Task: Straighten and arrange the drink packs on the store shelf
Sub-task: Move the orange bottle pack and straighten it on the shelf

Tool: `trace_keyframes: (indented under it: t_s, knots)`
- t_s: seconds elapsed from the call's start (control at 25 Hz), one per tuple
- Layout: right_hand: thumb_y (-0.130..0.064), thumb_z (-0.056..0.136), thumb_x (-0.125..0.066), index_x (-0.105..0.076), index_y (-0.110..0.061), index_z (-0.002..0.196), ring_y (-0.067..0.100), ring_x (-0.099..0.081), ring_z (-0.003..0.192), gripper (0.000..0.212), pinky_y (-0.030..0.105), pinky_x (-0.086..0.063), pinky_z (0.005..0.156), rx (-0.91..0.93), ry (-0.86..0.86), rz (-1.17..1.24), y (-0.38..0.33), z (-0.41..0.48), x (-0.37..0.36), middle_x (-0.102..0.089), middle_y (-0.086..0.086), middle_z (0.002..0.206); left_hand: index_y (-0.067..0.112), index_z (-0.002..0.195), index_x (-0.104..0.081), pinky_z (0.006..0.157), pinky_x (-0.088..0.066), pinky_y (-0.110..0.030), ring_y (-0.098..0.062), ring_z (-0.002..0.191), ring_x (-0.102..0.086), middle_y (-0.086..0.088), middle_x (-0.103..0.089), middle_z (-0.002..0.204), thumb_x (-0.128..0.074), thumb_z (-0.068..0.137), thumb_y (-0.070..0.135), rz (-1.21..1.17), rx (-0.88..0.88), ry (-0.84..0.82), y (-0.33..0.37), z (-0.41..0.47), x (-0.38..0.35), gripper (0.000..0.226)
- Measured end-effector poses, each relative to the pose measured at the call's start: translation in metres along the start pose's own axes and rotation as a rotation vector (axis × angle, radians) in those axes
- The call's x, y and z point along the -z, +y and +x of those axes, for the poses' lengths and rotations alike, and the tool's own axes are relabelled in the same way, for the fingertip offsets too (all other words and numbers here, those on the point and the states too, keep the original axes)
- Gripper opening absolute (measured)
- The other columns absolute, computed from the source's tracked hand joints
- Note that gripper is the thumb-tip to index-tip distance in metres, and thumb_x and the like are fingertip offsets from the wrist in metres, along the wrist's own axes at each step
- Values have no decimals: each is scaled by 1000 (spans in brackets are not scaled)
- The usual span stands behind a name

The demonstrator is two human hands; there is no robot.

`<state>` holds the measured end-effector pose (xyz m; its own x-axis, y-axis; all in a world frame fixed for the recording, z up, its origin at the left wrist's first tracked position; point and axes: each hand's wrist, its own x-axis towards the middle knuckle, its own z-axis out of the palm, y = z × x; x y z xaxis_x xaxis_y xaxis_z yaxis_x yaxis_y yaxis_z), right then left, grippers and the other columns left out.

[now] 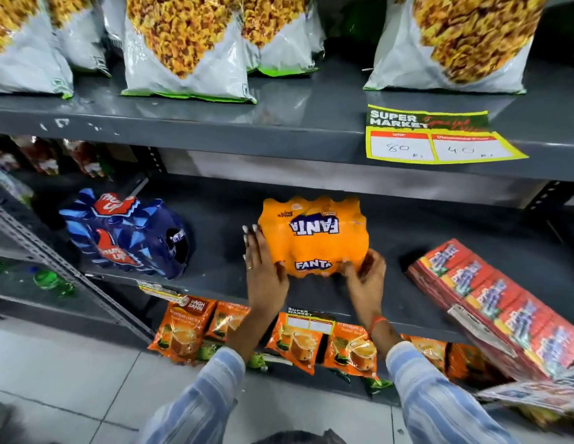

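An orange Fanta pack (314,235) lies on the grey middle shelf (221,270), close to its front edge. My left hand (263,267) is pressed flat against the pack's left side, fingers stretched along it. My right hand (365,277) grips the pack's near right corner, fingers curled on the wrap. A blue Thums Up pack (128,238) lies tilted further left on the same shelf, apart from both hands. A long red multi-pack of cartons (490,299) lies slanted at the right, overhanging the shelf's front edge.
Snack bags (186,49) stand on the upper shelf, which carries a yellow price tag (439,139). Orange tea pouches (298,344) line the lower shelf beneath my arms. Green bottles (51,280) sit behind a slanted rack post at the left. Tiled floor lies below.
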<state>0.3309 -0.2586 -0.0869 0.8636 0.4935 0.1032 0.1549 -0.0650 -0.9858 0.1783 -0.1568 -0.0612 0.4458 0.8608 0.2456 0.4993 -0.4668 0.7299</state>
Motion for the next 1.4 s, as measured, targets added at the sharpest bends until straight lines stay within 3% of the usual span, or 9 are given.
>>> trace_keyframes:
  t_s: [0.12, 0.28, 0.36, 0.52, 0.64, 1.0, 1.12, 1.24, 1.4]
  knots:
    - [-48, 84, -43, -42, -9, 134, 25, -48, 124, 63, 44, -43, 104, -193, -18, 180, -19, 29, 4, -45, 17, 141, 6, 146, 12, 119, 2, -45, -28, 144, 17, -15, 19, 155, -46, 85, 56, -9, 39, -16, 47, -34, -22, 98]
    - [-6, 97, -27, -35, 16, 133, 45, -53, 109, 42, 42, -51, 76, -725, -65, 0, -1, 46, 31, -39, 32, 144, 10, 143, 21, 115, 5, -40, -23, 139, 29, -9, 34, 151, -27, 56, 94, -243, 155, -195, 87, -45, -42, 130]
    - [-19, 98, -31, -53, 6, 122, 29, -62, 88, 41, 36, -54, 86, -560, 0, 47, -10, 45, 27, -59, 24, 126, 16, 142, 25, 113, 9, -38, -19, 136, 32, -5, 37, 150, -31, 45, 98, -292, 191, -210, 84, -32, -36, 139]
    - [-41, 96, -37, -66, -14, 75, 17, -61, 67, 45, 26, -49, 68, -85, 169, 177, -48, 6, -4, -66, 6, 70, 33, 146, 6, 117, 6, -51, -19, 146, 12, 1, 14, 159, -23, 39, 102, -369, 288, -317, 47, 24, -9, 131]
    - [-43, 91, -37, -68, -18, 74, 23, -62, 66, 43, 34, -51, 66, -24, 65, 205, -42, -32, -19, -66, 12, 69, 37, 145, -14, 117, -15, -59, -24, 147, -12, -1, -9, 161, -34, 46, 100, -458, 426, -258, 27, 44, 8, 119]
    - [-26, 95, -28, -74, -4, 73, 11, -49, 50, 56, 23, -44, 59, -22, -266, 184, -54, -26, -20, -54, 3, 49, 3, 145, 8, 116, -11, -56, -33, 147, 5, -17, 7, 159, -70, 69, 56, -208, 372, 22, 58, 2, 1, 122]
    - [-25, 98, -32, -73, -10, 78, 7, -53, 55, 48, 22, -47, 64, 3, -117, 182, -54, -13, -16, -58, 6, 59, 4, 146, 3, 117, -11, -55, -34, 146, 5, -17, 0, 159, -76, 69, 46, -262, 286, 6, 42, 7, 13, 118]
    - [-38, 93, -41, -66, -12, 106, 17, -63, 94, 39, 40, -51, 91, -52, 29, 146, -54, 7, -11, -68, 9, 100, 18, 148, 0, 117, -20, -55, -31, 146, -12, -11, -11, 159, -71, 53, 71, -302, 141, -236, -1, 33, 47, 131]
    - [-64, 86, -40, -43, -27, 137, 25, -48, 129, 63, 48, -39, 109, -216, -151, 80, -61, 29, -18, -47, 6, 145, 20, 145, -26, 103, -45, -51, -24, 123, -53, -11, -50, 141, -67, 65, 66, -353, 164, -342, -30, 43, 73, 101]
